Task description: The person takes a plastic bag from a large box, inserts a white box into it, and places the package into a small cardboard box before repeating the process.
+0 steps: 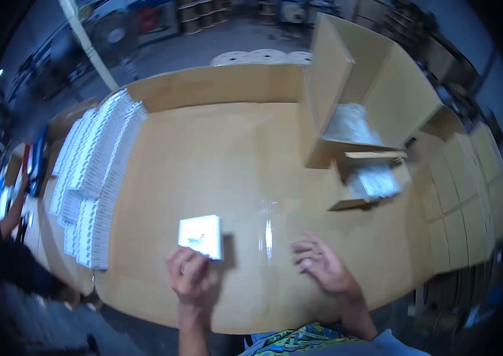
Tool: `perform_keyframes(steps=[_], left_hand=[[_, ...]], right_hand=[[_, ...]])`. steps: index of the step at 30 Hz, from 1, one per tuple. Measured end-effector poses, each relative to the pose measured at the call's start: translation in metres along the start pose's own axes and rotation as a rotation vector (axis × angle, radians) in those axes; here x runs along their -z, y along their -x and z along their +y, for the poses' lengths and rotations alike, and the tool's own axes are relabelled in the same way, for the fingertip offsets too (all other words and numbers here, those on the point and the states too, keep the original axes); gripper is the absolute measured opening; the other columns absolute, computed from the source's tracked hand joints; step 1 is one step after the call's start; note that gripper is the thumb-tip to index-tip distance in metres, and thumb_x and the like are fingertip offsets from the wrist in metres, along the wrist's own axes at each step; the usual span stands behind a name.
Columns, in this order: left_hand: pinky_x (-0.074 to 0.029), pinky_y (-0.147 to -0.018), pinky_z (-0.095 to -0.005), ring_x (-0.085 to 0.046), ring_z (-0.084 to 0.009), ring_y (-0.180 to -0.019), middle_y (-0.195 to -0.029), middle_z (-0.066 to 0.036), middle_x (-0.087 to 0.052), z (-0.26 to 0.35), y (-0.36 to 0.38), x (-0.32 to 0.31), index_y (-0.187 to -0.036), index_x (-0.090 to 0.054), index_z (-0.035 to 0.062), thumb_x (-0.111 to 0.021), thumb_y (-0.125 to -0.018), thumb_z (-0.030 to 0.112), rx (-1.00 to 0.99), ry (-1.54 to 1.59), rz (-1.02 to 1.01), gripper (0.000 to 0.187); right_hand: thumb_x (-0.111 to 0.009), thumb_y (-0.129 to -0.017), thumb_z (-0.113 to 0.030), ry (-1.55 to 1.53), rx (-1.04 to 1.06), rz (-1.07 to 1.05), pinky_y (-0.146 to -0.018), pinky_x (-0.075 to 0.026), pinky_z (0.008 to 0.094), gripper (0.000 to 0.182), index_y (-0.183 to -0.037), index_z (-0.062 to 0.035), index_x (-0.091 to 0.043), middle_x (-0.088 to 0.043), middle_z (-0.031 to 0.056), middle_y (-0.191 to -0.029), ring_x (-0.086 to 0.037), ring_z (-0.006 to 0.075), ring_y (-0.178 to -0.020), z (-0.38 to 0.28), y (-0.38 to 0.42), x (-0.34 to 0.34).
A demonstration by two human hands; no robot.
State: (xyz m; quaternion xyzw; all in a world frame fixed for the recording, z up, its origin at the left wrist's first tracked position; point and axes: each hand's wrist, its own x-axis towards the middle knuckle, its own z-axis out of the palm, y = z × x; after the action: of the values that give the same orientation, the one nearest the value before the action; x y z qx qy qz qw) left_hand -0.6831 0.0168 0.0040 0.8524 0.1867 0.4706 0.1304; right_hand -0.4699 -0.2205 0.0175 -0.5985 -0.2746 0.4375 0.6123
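Observation:
A small white box (200, 234) with faint print on its face is in my left hand (187, 274), whose curled fingers are at its lower edge. The box appears raised a little over the cardboard-covered table (222, 160), with a shadow to its right. My right hand (321, 264) is held over the table to the right, fingers apart and partly bent, with nothing in it. Between the two hands, shiny tape runs along the table's cardboard.
Stacked white boxes (94, 172) line the left side. A tall open carton (376, 89) and a smaller open box (346, 204) hold clear plastic packs at the right. Cardboard boxes (465, 196) stand far right. Another person's arm (14, 213) shows far left.

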Motion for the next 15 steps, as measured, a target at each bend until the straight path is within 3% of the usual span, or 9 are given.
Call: perform_keyframes(steps=[4, 7, 8, 11, 12, 15], left_hand=[[-0.053, -0.086, -0.0448, -0.06, -0.0283, -0.095, -0.091, -0.005, -0.062, 0.072, -0.011, -0.051, -0.09, -0.074, 0.0102, -0.083, -0.061, -0.008, -0.087, 0.271, -0.223, 0.036], [-0.054, -0.094, -0.049, -0.06, -0.0266, -0.096, -0.094, -0.005, -0.062, 0.108, -0.016, -0.077, -0.092, -0.076, 0.0106, -0.084, -0.063, -0.003, -0.21, 0.398, -0.412, 0.034], [-0.055, -0.096, -0.047, -0.061, -0.0267, -0.097, -0.095, -0.006, -0.061, 0.118, -0.021, -0.087, -0.095, -0.076, 0.0107, -0.085, -0.065, 0.002, -0.269, 0.385, -0.462, 0.032], [-0.056, -0.085, -0.0429, -0.063, -0.027, -0.096, -0.096, -0.007, -0.062, 0.147, -0.059, -0.102, -0.098, -0.075, 0.01, -0.088, -0.065, 0.009, -0.249, 0.576, -0.666, 0.036], [-0.056, -0.083, -0.0423, -0.064, -0.0275, -0.095, -0.097, -0.007, -0.063, 0.153, -0.079, -0.107, -0.098, -0.074, 0.0096, -0.088, -0.066, 0.009, -0.317, 0.538, -0.647, 0.035], [-0.054, -0.076, -0.0402, -0.065, -0.0286, -0.091, -0.097, -0.008, -0.064, 0.169, -0.15, -0.136, -0.097, -0.072, 0.0082, -0.087, -0.069, 0.009, -0.488, 0.424, -0.571, 0.032]], right_hand=[[-0.057, -0.103, -0.011, -0.277, 0.021, -0.082, -0.095, -0.05, 0.032, 0.064, -0.159, -0.0057, -0.026, -0.055, 0.0142, -0.136, -0.059, 0.0173, -0.113, -0.001, 0.006, -0.006], [-0.056, -0.104, -0.01, -0.294, 0.197, -0.011, -0.095, -0.05, 0.0307, 0.06, -0.158, -0.0059, -0.03, -0.058, 0.0116, -0.132, -0.058, 0.0148, -0.114, 0.014, 0.009, 0.01], [-0.056, -0.103, -0.008, -0.291, 0.172, 0.105, -0.094, -0.051, 0.0283, 0.046, -0.148, -0.0037, -0.046, -0.061, 0.0081, -0.125, -0.059, 0.0126, -0.112, 0.015, 0.015, 0.017], [-0.058, -0.102, -0.007, -0.214, 0.208, 0.228, -0.091, -0.052, 0.0276, 0.031, -0.133, -0.0019, -0.059, -0.064, 0.0074, -0.121, -0.061, 0.0124, -0.107, 0.03, 0.03, 0.058], [-0.058, -0.101, -0.005, -0.208, 0.194, 0.292, -0.086, -0.054, 0.026, 0.021, -0.121, -0.0013, -0.065, -0.066, 0.006, -0.115, -0.062, 0.0112, -0.102, 0.03, 0.036, 0.069], [-0.057, -0.101, -0.003, -0.118, 0.166, 0.394, -0.079, -0.054, 0.0245, 0.02, -0.118, -0.001, -0.067, -0.067, 0.0059, -0.112, -0.062, 0.0096, -0.096, 0.028, 0.053, 0.103]])
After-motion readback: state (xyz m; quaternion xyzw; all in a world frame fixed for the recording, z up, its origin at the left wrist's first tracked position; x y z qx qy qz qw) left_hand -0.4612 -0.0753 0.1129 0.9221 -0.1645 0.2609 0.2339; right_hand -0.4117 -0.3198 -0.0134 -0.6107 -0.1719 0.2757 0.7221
